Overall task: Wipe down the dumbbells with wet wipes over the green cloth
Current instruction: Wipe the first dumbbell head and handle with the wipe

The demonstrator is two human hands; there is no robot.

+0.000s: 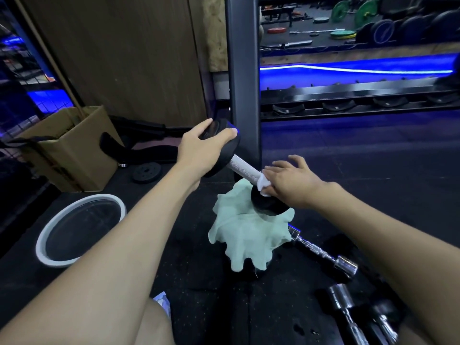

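A black dumbbell with a silver knurled handle (242, 168) stands tilted, its lower head (267, 206) resting on the crumpled pale green cloth (245, 235). My left hand (199, 148) grips the upper black head (224, 145). My right hand (290, 181) pinches a white wet wipe (263, 184) against the lower end of the handle, with the outer fingers spread.
A white-rimmed basin (79, 227) sits on the dark rubber floor at left. Chrome dumbbells (346, 267) lie at lower right. A cardboard box (72, 148) and a small weight plate (146, 172) are behind left. A black rack post (245, 75) rises just behind the dumbbell.
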